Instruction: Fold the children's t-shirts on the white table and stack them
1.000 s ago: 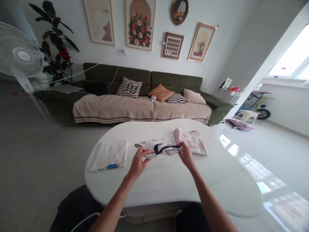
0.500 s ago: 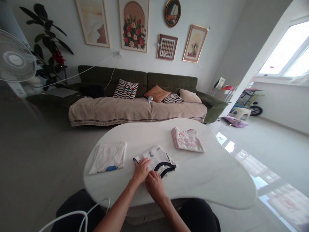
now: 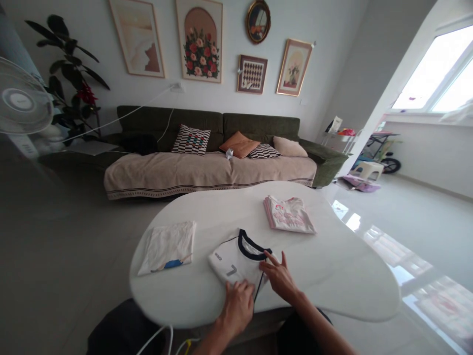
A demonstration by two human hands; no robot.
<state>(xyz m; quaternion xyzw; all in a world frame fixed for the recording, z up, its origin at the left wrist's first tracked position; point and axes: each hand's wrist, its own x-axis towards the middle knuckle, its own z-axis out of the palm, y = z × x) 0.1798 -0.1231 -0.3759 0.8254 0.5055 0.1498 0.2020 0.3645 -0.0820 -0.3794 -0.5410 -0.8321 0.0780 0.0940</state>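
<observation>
A folded white shirt with a dark collar and the number 7 [image 3: 236,256] lies near the front edge of the white oval table [image 3: 332,266]. My left hand [image 3: 238,305] rests palm down on the shirt's near edge with fingers curled over it. My right hand [image 3: 280,276] lies flat on the shirt's right side, fingers stretched out. A folded white shirt with a blue print [image 3: 168,241] sits to the left. A folded pink-and-white shirt [image 3: 288,215] sits further back on the right.
A green sofa [image 3: 207,148] with a beige cover and cushions stands behind the table. A standing fan [image 3: 22,103] and a plant are at the left. A white cable [image 3: 155,340] hangs below the table's front edge. Glossy floor lies to the right.
The numbered shirt was lifted between both hands, then laid down folded and turned so its collar faces away. Both hands moved toward the table's front edge and now press on it.
</observation>
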